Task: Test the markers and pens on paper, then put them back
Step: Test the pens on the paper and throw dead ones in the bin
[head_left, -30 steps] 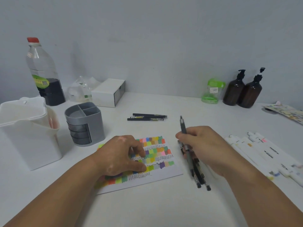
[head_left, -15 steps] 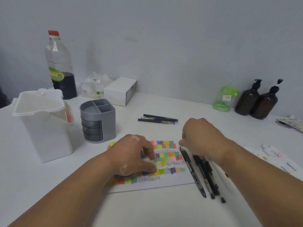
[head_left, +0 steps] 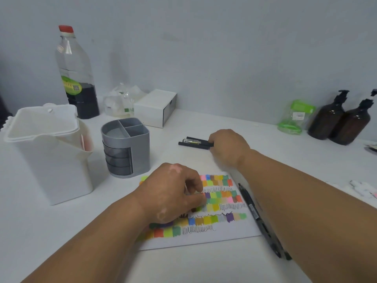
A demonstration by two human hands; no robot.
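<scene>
Pens (head_left: 194, 142) lie gripped in the right hand (head_left: 227, 148); left hand (head_left: 173, 196) rests relaxed on paper (head_left: 204, 240).

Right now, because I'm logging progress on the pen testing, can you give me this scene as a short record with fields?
Left hand: rests on the test sheet, fingertips down on the colour swatches
Right hand: reaches across the table, fingers curled over the ends of the far pens
Near pens: lie along the sheet's right edge, partly hidden
Grey organiser: upright, left of the far pens; no pens show in its top compartments
White markers: at the right edge of view, blurred
</scene>
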